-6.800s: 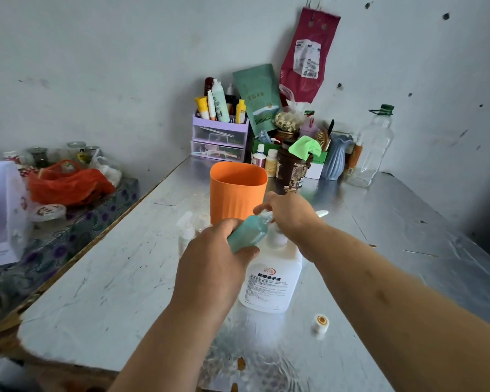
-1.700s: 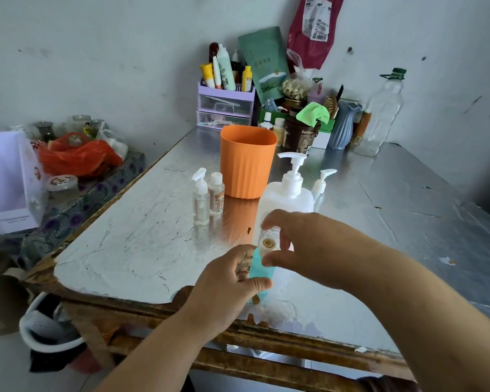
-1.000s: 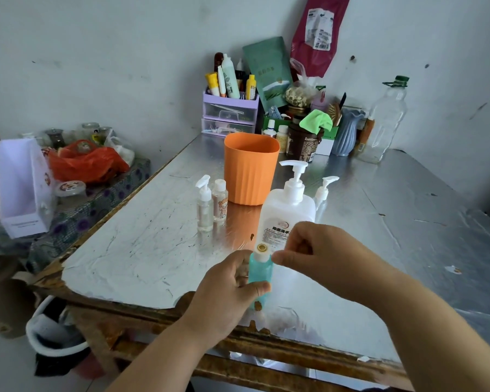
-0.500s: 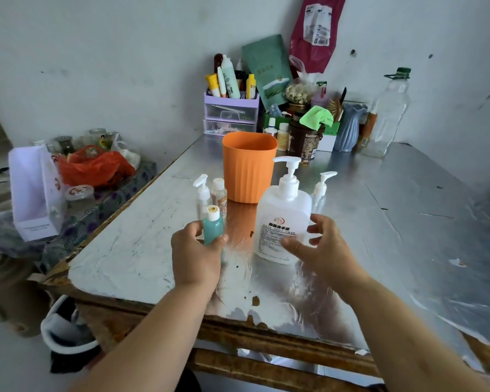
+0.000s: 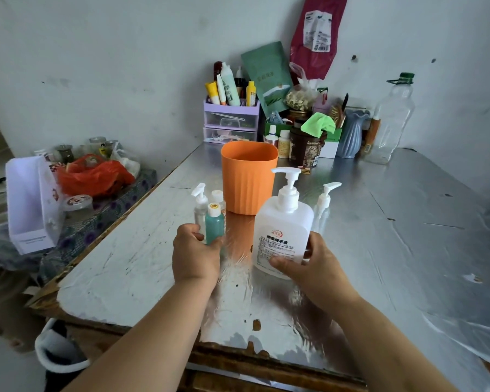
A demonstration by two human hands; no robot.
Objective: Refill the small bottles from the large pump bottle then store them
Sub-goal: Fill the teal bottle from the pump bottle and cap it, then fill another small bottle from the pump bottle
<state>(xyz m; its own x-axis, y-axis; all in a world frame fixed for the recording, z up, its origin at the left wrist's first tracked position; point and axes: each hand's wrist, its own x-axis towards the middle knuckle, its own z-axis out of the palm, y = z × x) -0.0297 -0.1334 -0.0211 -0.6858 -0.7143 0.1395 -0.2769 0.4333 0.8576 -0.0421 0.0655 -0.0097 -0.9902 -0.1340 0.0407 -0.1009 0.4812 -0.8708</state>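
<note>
**A:** What's the work surface?

**B:** A table (image 5: 408, 222) skinned in scratched, crinkled silver foil, with its near edge worn to brown wood. It sits in a corner of scuffed white wall (image 5: 111, 66). Clutter stands at the table's twelve o'clock: a purple drawer organiser (image 5: 231, 120) stuffed with tubes, a green pouch (image 5: 268, 75), a green cloth (image 5: 318, 127) over a dark jar, and a blue vase (image 5: 351, 134). A red pouch (image 5: 316, 35) hangs on the wall above them. A clear plastic bottle (image 5: 392, 120) with a green cap is at one o'clock. At nine o'clock, off the table, a lower stand holds an orange plastic bag (image 5: 91, 176) and a white box (image 5: 29, 205).

**A:** And the task things?

**B:** The large pump bottle (image 5: 283, 230) stands mid-table. An orange cup (image 5: 248, 179) is at its eleven o'clock and a small pump bottle (image 5: 324, 202) is just beside it at one. At its nine o'clock the teal bottle (image 5: 215, 224), white-capped, is in front of a clear pump bottle (image 5: 200, 210) and a capped bottle (image 5: 219, 196).

**A:** The hands?

**B:** The left hand (image 5: 195, 258) curls round the teal bottle's lower half. I can't tell whether its base touches the foil. The right hand (image 5: 314, 267) grips the large pump bottle low down, thumb across the label and fingers round its right side.

**A:** What changed in the last half second?

**B:** The right hand was spread just short of the pump bottle, and now it has closed on it. The left hand has carried the teal bottle farther from the near edge, up against the two small bottles.
</note>
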